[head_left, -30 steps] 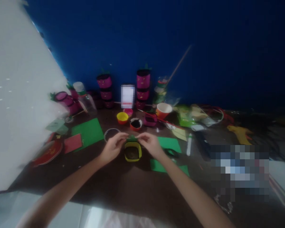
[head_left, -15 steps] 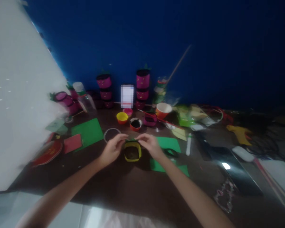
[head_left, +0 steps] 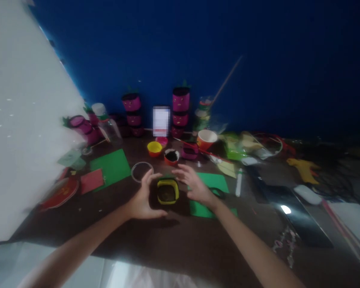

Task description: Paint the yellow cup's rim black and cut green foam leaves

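A small yellow-rimmed container with a dark inside stands on the dark table between my hands, with a bit of green at its far edge. To its left my left hand is spread, thumb and fingers wide apart around that side, holding nothing. On the other side my right hand has its fingers apart and is also free of any object; it hovers by a green sheet. Beyond the container are a cup with dark contents, a yellow cup and a purple container.
Purple stacked figures and a lit phone stand along the back. An orange cup holds the right rear. Green paper and a clear round lid lie left; a black tablet-like slab lies right.
Both hands have opened and drawn apart from the far edge of the yellow-rimmed container. My left thumb has come down toward the near side. The container stays where it was.
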Demonstrator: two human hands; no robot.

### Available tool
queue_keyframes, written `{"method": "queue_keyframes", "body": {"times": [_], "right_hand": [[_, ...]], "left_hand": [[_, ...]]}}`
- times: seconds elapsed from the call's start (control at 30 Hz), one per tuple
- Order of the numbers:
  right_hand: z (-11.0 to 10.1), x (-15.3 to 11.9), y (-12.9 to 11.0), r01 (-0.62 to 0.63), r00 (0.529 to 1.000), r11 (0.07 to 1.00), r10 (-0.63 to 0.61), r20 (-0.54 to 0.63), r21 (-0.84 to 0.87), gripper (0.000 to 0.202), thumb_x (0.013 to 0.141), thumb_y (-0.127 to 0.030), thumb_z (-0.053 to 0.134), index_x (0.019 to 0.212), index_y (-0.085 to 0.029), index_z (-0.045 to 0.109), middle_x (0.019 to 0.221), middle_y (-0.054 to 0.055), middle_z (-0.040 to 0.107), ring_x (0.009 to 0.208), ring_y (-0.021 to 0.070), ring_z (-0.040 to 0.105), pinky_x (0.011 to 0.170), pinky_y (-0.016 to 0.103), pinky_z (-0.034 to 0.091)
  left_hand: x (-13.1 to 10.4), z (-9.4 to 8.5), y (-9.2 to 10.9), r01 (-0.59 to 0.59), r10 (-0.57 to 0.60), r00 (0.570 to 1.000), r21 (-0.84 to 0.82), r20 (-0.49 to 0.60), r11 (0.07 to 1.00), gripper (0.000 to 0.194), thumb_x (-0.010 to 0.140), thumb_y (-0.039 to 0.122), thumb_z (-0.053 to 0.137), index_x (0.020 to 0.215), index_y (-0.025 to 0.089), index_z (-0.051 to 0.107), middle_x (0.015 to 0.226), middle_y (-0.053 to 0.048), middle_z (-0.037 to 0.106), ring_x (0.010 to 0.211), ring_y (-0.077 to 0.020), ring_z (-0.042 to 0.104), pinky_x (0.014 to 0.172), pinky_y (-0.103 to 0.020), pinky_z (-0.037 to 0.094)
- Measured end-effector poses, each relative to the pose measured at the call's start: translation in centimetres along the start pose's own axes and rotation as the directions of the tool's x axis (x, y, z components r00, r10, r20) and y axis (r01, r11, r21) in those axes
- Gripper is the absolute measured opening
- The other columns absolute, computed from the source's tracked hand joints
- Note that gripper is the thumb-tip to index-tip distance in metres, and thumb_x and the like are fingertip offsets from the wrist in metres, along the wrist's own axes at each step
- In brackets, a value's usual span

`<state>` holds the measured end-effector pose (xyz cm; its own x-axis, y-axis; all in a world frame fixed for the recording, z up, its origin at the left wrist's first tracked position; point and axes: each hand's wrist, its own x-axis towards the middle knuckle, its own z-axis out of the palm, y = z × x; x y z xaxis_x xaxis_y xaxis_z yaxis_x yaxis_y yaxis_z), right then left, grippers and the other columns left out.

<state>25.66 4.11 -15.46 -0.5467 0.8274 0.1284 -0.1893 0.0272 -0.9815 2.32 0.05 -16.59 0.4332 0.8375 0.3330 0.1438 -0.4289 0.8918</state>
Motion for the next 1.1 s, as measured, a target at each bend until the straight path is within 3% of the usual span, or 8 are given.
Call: {"method": "queue_keyframes", "body": {"times": [0.13, 0.23, 0.43, 0.63, 0.8, 0.97, 1.1], "right_hand": [[0.3, 0.0, 0.1, -0.001, 1.000, 1.000, 0.001, 0.001, 0.015, 0.080, 0.064, -0.051, 0.070, 0.130, -0.026, 0.032, 0.130, 0.011, 0.048, 0.123, 0.0246, 0.042, 0.103, 0.043, 0.028], [1.1, 0.4, -0.5, -0.029, 0.997, 0.997, 0.033, -0.066, 0.070, 0.068, 0.070, -0.054, 0.062, 0.126, -0.024, 0.038, 0.126, 0.011, 0.052, 0.120, 0.0242, 0.046, 0.101, 0.042, 0.032], [1.7, 1.9, -1.3, -0.030, 0.986, 0.978, 0.063, -0.154, 0.209, 0.063, 0.073, -0.060, 0.048, 0.122, -0.021, 0.044, 0.117, 0.012, 0.059, 0.107, 0.0254, 0.056, 0.092, 0.041, 0.041], [2.0, 3.4, -2.1, -0.048, 0.979, 0.963, 0.098, -0.178, 0.266, 0.065, 0.077, -0.065, 0.031, 0.122, -0.020, 0.045, 0.103, 0.010, 0.064, 0.095, 0.0251, 0.061, 0.083, 0.040, 0.045], [2.1, 3.7, -2.6, -0.041, 0.976, 0.962, 0.096, -0.195, 0.269, 0.067, 0.077, -0.066, 0.029, 0.121, -0.019, 0.046, 0.100, 0.011, 0.065, 0.092, 0.0260, 0.061, 0.080, 0.040, 0.045], [1.8, 3.6, -2.3, 0.003, 0.984, 0.918, 0.069, -0.167, 0.396, 0.059, 0.081, -0.060, 0.030, 0.120, -0.019, 0.047, 0.100, 0.011, 0.065, 0.094, 0.0262, 0.061, 0.081, 0.042, 0.044], [2.2, 3.4, -2.6, 0.007, 0.983, 0.928, 0.062, -0.172, 0.373, 0.060, 0.081, -0.061, 0.031, 0.122, -0.019, 0.045, 0.105, 0.011, 0.064, 0.100, 0.0268, 0.059, 0.086, 0.044, 0.043]], "left_hand": [[0.5, 1.3, -0.2, 0.048, -0.051, 0.998, -0.065, -0.045, 0.997, 0.120, 0.058, 0.024, 0.079, 0.137, 0.029, -0.012, 0.134, -0.016, 0.031, 0.127, -0.0293, 0.035, 0.102, -0.050, 0.032], [1.2, 1.6, 0.1, 0.103, -0.113, 0.990, -0.116, -0.086, 0.988, 0.113, 0.062, 0.023, 0.075, 0.136, 0.028, -0.009, 0.129, -0.016, 0.039, 0.122, -0.0275, 0.042, 0.100, -0.050, 0.034], [3.1, 0.1, 1.4, 0.220, -0.253, 0.964, -0.285, -0.086, 0.933, 0.112, 0.061, 0.025, 0.077, 0.136, 0.028, -0.005, 0.114, -0.012, 0.052, 0.109, -0.0280, 0.055, 0.091, -0.048, 0.045], [5.0, -1.4, 2.4, 0.222, -0.248, 0.966, -0.255, -0.074, 0.941, 0.110, 0.057, 0.024, 0.079, 0.136, 0.028, 0.002, 0.113, -0.011, 0.050, 0.109, -0.0281, 0.055, 0.091, -0.045, 0.045], [5.7, -1.8, 2.4, 0.241, -0.269, 0.962, -0.307, -0.051, 0.921, 0.108, 0.057, 0.022, 0.079, 0.134, 0.028, 0.004, 0.108, -0.009, 0.054, 0.104, -0.0272, 0.057, 0.088, -0.044, 0.047], [5.8, -2.0, 2.7, 0.226, -0.250, 0.967, -0.304, -0.043, 0.926, 0.105, 0.056, 0.024, 0.079, 0.134, 0.027, 0.009, 0.108, -0.009, 0.056, 0.105, -0.0287, 0.057, 0.089, -0.045, 0.046], [6.0, -2.1, 2.9, 0.239, -0.268, 0.962, -0.308, -0.056, 0.921, 0.102, 0.056, 0.024, 0.079, 0.133, 0.025, 0.013, 0.107, -0.009, 0.057, 0.104, -0.0287, 0.058, 0.089, -0.046, 0.046]]}}
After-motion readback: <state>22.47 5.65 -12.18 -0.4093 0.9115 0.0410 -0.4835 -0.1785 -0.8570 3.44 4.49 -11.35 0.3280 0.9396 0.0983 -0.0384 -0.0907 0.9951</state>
